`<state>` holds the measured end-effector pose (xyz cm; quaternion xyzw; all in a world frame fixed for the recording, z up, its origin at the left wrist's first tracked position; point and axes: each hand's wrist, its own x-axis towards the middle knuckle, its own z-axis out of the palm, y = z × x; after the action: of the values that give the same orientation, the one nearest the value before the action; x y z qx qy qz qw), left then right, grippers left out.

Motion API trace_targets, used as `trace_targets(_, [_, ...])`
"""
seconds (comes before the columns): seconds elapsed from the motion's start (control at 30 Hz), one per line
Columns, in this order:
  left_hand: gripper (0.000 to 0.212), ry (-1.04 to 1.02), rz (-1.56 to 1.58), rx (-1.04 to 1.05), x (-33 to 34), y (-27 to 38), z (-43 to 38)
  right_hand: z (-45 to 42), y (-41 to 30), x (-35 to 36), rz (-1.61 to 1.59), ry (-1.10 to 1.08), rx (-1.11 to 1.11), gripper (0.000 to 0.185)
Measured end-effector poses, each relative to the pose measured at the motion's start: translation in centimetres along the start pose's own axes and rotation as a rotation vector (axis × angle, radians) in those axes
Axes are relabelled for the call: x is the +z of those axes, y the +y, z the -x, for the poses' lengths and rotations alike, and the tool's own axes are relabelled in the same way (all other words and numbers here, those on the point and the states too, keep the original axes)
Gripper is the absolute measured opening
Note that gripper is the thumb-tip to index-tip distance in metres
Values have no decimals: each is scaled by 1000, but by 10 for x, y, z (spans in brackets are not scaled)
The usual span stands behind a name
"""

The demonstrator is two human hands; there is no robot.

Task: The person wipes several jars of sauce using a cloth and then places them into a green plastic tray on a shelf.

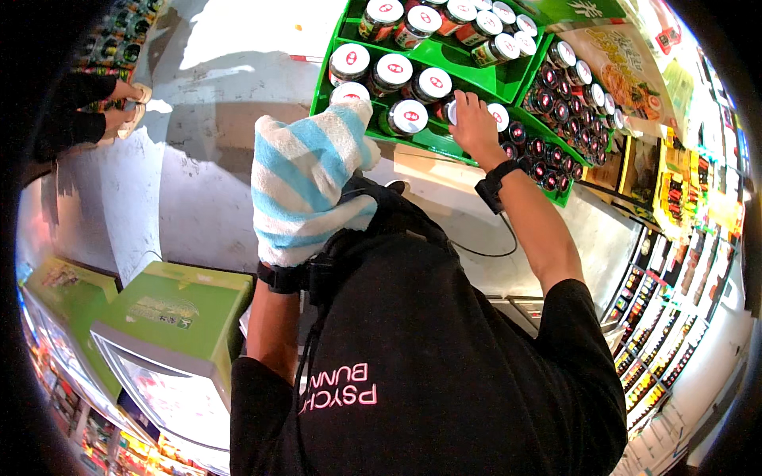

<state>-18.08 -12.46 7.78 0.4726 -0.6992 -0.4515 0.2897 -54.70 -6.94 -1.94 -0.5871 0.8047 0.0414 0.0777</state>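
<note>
My left hand is hidden under a blue-and-white striped towel (315, 184), which covers it down to the wrist. The towel's far end meets a white-lidded jar (349, 93) at the left end of the front row. My right hand (476, 128) is around another white-lidded glass jar (451, 112), with its fingers over the far side and part of the lid hidden. Both jars stand in a green tiered display rack (437, 146). Between my hands is a jar with a red mark on its lid (408, 117), and more jars (393, 71) stand behind it.
Smaller dark-lidded jars (539, 157) fill the rack's right side, beside a printed food poster (625, 71). A cable (500, 253) hangs from my right wristband. Green-topped display cabinets (178, 309) stand at left. Another person's feet (134, 110) are at upper left; stocked shelves (661, 321) line the right.
</note>
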Motion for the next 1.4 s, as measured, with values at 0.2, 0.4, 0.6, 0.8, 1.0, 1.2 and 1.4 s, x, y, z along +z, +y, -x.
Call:
trace_targets(0.2, [75,-121,26,66,15,16,-12,51,6,-55,-73,193,12,64])
trace_targets(0.4, [76,-360,156,208,54,57,-41,122,-10,-175,-321,294,113,71])
trace_targets(0.6, [77,-707,514,189,119,96,-48,157,-33,-231,-656,426,-158,96])
trace_targets(0.8, [81,-764,324,257,125,87,-37,149,-46,-188,-1000,654,-262,117])
trace_targets(1.0, [89,-670,85,450,130,67,-29,138,-69,-164,-1017,656,-152,114])
trace_targets(1.2, [99,-832,10,604,94,97,-51,120,-83,-160,-1098,742,-171,106])
trace_targets(1.4, [89,-690,195,513,80,73,-50,98,-82,-173,-661,946,-535,113])
